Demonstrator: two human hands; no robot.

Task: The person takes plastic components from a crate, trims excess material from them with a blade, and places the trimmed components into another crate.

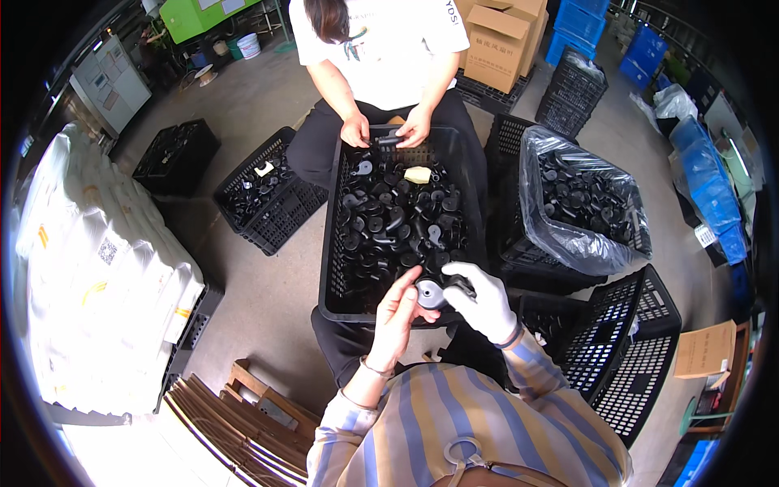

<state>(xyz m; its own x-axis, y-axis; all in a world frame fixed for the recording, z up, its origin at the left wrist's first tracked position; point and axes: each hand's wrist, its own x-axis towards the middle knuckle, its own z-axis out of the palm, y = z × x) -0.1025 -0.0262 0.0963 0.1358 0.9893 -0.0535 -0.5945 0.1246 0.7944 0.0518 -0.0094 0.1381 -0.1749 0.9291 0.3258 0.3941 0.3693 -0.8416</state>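
Over the near end of a black crate [331, 268], my bare left hand [399, 310] grips a black plastic part [430, 294] by its round disc, whose face shines grey with a small hole in the middle. My right hand [485, 302], in a white glove, pinches a dark piece at the disc's right side; whether it is one with the disc I cannot tell. Below both hands lies a heap of similar black parts [398, 215], with discs and curved stubs. A pale yellow piece [418, 174] rests on the heap.
Across the crate sits a person in a white shirt [385, 57], both hands on a dark cylindrical part [389, 141]. A plastic-lined crate [531, 187] of black parts stands right, above stacked black crates [625, 349]. At left are white wrapped sacks [105, 268] and a low crate [272, 231].
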